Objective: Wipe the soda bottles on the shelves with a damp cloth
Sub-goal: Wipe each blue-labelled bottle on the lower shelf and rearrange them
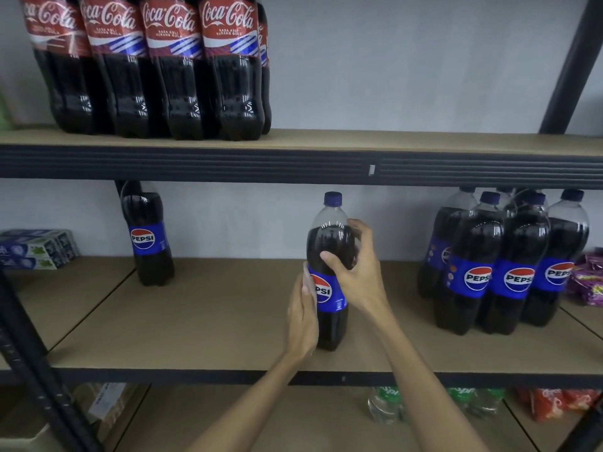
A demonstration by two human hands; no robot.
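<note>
Both hands are holding one Pepsi bottle, which is standing upright near the front of the middle shelf. The left hand is cupping its left side at the blue label, thumb lying on the label, the other fingers hidden behind. The right hand is clamping the dark shoulder above the label, thumb in front, fingers curling round the right side. To the right, a Pepsi cluster is standing well apart, with purple packets beside it. Far left, a lone Pepsi is standing near stacked boxes. Above, Coca-Cola bottles are lining the top shelf.
</note>
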